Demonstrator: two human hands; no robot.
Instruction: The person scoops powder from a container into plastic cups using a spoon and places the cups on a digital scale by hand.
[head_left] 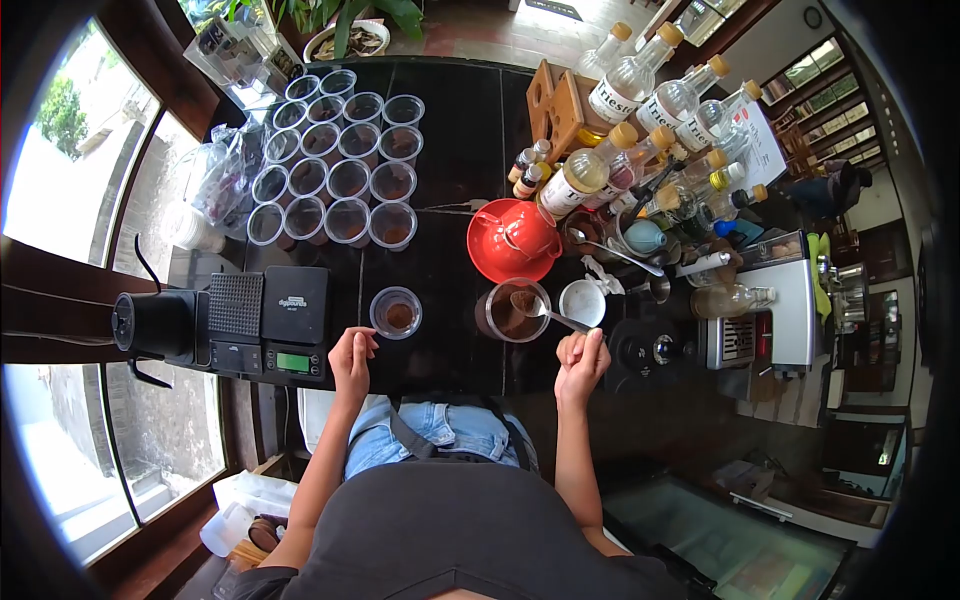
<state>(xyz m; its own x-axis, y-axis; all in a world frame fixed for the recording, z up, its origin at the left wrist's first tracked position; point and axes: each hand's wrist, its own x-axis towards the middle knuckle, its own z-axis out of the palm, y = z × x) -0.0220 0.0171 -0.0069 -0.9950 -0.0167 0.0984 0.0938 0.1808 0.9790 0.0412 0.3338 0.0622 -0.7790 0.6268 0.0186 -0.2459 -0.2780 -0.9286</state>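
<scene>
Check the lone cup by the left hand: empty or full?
Neither. The cup is partly filled: brown powder sits low inside, with clear wall showing above it. Exact depth: cannot tell.

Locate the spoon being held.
In the head view, right of centre: the right hand holds the spoon, its bowl over or in the tub of brown powder.

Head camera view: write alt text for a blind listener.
The right hand holds a spoon at a tub of brown powder on a black counter, the left hand near a clear cup containing some. Beyond stand rows of clear cups; bottles and red crockery sit rightward.
</scene>
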